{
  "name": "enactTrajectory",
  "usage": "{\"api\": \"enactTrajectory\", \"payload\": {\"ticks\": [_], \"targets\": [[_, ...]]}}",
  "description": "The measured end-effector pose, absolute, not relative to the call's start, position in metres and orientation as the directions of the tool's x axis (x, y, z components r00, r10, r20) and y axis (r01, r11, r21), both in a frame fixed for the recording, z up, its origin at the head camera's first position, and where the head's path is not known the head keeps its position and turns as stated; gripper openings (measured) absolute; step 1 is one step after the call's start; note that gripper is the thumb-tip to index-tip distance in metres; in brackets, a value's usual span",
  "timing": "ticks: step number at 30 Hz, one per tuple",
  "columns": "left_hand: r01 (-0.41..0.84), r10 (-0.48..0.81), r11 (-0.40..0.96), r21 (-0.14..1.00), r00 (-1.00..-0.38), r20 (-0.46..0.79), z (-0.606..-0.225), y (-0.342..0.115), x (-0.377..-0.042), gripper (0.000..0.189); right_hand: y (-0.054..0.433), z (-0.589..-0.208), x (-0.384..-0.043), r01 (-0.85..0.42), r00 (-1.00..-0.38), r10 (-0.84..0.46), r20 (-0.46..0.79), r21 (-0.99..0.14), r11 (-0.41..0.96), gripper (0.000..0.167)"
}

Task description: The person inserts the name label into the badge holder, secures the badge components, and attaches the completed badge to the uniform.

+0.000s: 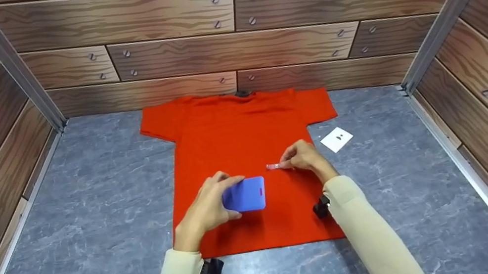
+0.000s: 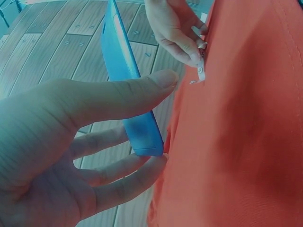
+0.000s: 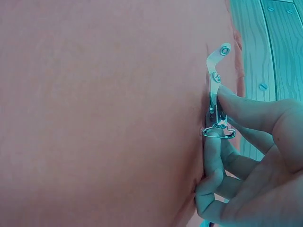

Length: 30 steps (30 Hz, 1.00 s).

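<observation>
My left hand [image 1: 206, 206] grips a blue badge holder [image 1: 245, 197] by its edges, thumb on one edge and fingers on the opposite one. A small slot shows near the holder's right end. To the right, my right hand [image 1: 301, 156] pinches a badge clip [image 3: 215, 85] between thumb and fingers. The clip has a clear strap with snap buttons and a metal wire part. Both hands are over a red T-shirt [image 1: 234, 138] spread flat. In the right wrist view, the fingers are close against the shirt; whether they touch it I cannot tell.
A white card [image 1: 337, 139] with a small dark print lies right of the shirt on the grey marbled surface [image 1: 103, 222]. Wood-patterned walls [image 1: 227, 44] close in the back and both sides, with metal posts [image 1: 12, 62] at the corners.
</observation>
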<state>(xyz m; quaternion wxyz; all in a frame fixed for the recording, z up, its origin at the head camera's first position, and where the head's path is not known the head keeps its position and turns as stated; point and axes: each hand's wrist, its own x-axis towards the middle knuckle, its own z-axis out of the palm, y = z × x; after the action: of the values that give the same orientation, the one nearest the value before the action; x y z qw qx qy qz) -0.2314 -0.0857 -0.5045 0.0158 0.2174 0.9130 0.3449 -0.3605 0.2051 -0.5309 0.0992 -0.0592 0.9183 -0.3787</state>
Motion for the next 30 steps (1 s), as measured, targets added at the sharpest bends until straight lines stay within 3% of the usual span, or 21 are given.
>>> {"api": "enactTrajectory", "payload": {"ticks": [10,25,30], "targets": [[0.377,0.402,0.666,0.644,-0.908,0.115,-0.505,-0.085,-0.232,0.073,0.205,-0.530,-0.358,-0.031,-0.985,-0.140,-0.101,-0.694,0.719,0.015],[0.369,0.393,0.662,0.653,-0.912,0.116,-0.506,-0.086,-0.229,0.071,0.205,-0.507,-0.336,-0.138,-0.977,-0.212,-0.002,-0.751,0.645,0.010],[0.364,0.389,0.667,0.650,-0.914,0.113,-0.505,-0.085,-0.229,0.072,0.198,-0.497,-0.320,-0.144,-0.971,-0.240,-0.022,-0.746,0.651,0.012]]}}
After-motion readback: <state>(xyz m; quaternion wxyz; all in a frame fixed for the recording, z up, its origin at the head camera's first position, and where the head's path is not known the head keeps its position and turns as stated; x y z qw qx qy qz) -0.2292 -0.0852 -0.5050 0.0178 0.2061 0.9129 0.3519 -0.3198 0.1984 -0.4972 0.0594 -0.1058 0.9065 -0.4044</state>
